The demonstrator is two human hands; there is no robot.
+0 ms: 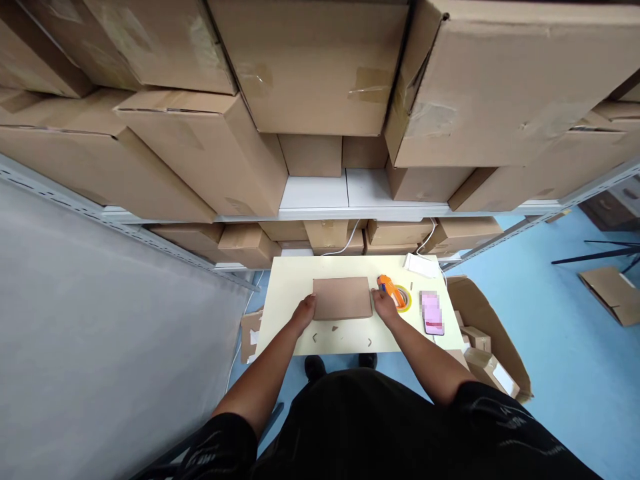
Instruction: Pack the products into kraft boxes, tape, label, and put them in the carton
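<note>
A flat brown cardboard box lies closed on the pale yellow table. My left hand grips its left edge, the thumb toward the top. At the opposite edge, my right hand is closed on the box's right side. Just beyond my right hand rests an orange tape dispenser, beside a roll of tape with a yellow rim. Small cardboard scraps are scattered near the table's front edge.
A phone and a white item lie on the table's right side. Shelves stacked with large cartons rise behind. Right of the table stands an open carton containing smaller boxes. A grey wall stands left.
</note>
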